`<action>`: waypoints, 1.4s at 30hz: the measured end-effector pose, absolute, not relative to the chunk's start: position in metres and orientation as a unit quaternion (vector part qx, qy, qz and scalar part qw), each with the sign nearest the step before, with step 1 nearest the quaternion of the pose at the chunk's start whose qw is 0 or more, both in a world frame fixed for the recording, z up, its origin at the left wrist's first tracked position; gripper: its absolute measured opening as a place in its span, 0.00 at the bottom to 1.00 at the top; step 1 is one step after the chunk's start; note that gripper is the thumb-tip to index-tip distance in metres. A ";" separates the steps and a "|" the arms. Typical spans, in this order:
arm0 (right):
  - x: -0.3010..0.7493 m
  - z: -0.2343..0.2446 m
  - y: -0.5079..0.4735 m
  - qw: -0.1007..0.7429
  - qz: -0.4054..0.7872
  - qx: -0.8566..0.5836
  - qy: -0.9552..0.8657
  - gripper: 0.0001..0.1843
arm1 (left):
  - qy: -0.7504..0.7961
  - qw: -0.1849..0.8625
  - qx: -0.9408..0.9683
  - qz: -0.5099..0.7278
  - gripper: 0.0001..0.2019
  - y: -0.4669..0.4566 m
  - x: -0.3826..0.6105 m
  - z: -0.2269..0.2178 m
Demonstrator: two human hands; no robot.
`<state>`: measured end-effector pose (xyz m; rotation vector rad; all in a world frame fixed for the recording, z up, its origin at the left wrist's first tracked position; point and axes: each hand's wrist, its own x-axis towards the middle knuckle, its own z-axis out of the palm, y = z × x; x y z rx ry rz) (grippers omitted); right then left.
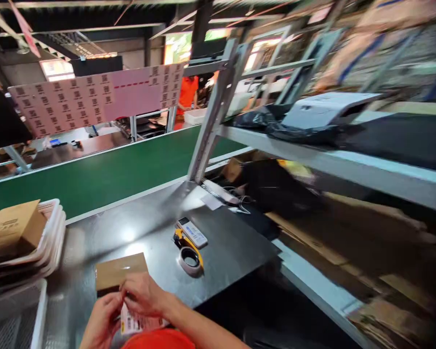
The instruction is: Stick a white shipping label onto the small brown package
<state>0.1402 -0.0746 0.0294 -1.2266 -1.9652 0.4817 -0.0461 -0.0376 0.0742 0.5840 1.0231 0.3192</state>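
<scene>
Pinching the printed label [130, 324] at about its upper left corner, with fingertips of both the left hand [107, 312] and the right hand [143, 292]. So a closed grip on both sides, though can't tell which bears more of the load. Keeping it low, near the red top [160, 339], probably for a good look at fiddly fingertip work. Just beyond, on the metal surface [236, 242], a cardboard box [121, 270], partly behind the right hand, likely kept close to save reaching. Off to the right, a yellow tape dispenser [192, 245] right beside a white handheld device [195, 233], seemingly parked there for elbow room without being out of reach. Over at far left, white baskets [60, 232] stacked up, probably to save space, with a bigger carton [16, 225] on top.
</scene>
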 end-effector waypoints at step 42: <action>0.122 -0.092 0.002 0.241 0.323 -0.796 -0.452 0.36 | 0.391 0.294 0.855 -0.169 0.27 0.015 -0.093 -0.059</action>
